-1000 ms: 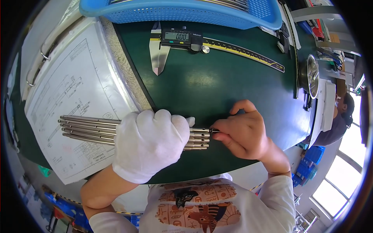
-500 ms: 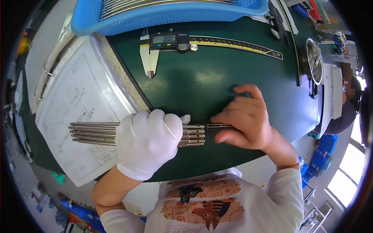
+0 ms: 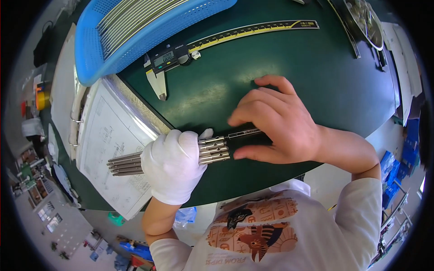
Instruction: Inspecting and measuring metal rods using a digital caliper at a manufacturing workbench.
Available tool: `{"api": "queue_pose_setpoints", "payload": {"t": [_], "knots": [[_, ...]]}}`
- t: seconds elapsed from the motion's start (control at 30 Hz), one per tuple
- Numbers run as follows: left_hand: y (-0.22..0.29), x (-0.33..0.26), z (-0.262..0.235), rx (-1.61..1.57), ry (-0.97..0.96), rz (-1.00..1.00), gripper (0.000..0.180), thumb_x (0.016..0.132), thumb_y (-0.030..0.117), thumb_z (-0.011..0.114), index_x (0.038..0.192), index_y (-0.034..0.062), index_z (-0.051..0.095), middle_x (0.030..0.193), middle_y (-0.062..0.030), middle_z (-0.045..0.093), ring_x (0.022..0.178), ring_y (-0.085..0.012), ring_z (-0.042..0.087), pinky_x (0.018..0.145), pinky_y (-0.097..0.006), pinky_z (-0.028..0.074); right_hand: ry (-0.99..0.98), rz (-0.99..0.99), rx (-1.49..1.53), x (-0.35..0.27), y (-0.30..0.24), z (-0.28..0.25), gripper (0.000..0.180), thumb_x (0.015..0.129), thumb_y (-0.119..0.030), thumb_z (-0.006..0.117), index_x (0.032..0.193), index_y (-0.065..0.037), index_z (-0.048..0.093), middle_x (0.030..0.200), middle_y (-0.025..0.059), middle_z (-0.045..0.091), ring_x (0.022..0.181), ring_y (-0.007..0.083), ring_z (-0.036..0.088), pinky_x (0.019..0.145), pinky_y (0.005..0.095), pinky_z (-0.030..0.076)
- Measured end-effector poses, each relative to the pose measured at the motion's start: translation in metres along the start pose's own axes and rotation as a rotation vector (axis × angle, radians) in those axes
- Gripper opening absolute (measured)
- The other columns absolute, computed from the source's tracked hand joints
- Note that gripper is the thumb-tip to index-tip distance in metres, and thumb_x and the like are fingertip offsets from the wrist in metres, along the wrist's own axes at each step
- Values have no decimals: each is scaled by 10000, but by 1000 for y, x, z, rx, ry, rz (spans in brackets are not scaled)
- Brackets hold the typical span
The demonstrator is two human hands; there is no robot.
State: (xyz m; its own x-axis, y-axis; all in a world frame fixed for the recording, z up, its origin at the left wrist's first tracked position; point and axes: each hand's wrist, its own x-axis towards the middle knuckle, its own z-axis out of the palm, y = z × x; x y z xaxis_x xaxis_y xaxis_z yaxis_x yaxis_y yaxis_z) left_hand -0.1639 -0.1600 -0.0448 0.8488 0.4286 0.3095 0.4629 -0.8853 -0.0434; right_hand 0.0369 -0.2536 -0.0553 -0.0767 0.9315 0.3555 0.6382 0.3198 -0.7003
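Observation:
My left hand [image 3: 172, 165], in a white glove, is closed around a bundle of slim metal rods [image 3: 214, 151] with small holes near their right ends. The rods stick out on both sides of the fist, and the glove hides their middle. A slim dark tool [image 3: 244, 133] with a pale marked strip lines up with the end of an upper rod; its kind is unclear. My bare right hand [image 3: 280, 122] is around this tool with thumb and fingers spread apart, not visibly pinching it. The tool's right end is hidden behind the fingers.
A digital caliper [image 3: 169, 58] lies on the green table [image 3: 212, 97] beyond my hands. At the far left stands a blue basket [image 3: 92, 58] of long rods. A binder with a drawing sheet [image 3: 101, 131] lies left, partly under the rods. A metal bowl [image 3: 377, 38] stands far right.
The view has turned, so the basket and caliper appear tilted and further left. The rods now slant upward to the right. My right hand's fingers remain spread around the dark tool.

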Motion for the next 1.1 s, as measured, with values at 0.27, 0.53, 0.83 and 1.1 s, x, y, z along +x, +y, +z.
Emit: {"api": "queue_pose_setpoints", "payload": {"t": [0.27, 0.53, 0.83, 1.1], "knots": [[1, 0, 0, 29, -28, -13, 349, 750, 312, 736, 683, 133, 444, 564, -19, 439, 468, -236, 482, 426, -380, 355, -4, 5, -71, -1, -2, 1, 256, 733, -187, 714, 916, -120, 548, 839, 22, 562, 807, 224, 564, 971, 440, 353], [2, 0, -2, 24, -38, -26, 339, 745, 320, 741, 684, 136, 463, 563, -21, 441, 471, -237, 489, 435, -382, 361, 10, -45, -78, -3, 4, 5, 265, 725, -196, 732, 912, -112, 563, 800, 3, 543, 760, 209, 532, 966, 456, 311], [2, 1, -2, 21, -50, -36, 331, 742, 312, 741, 665, 134, 473, 562, -26, 453, 475, -245, 497, 437, -390, 360, 21, -52, -110, -1, 3, 6, 263, 724, -208, 736, 904, -118, 568, 819, 0, 542, 772, 203, 531, 971, 456, 289], [2, 1, -3, 14, -59, -30, 317, 739, 305, 743, 671, 133, 485, 561, -27, 445, 470, -240, 494, 437, -389, 361, -36, -67, -142, -1, 3, 6, 212, 731, -187, 727, 879, -131, 586, 837, 3, 563, 754, 198, 535, 965, 452, 290]]}}
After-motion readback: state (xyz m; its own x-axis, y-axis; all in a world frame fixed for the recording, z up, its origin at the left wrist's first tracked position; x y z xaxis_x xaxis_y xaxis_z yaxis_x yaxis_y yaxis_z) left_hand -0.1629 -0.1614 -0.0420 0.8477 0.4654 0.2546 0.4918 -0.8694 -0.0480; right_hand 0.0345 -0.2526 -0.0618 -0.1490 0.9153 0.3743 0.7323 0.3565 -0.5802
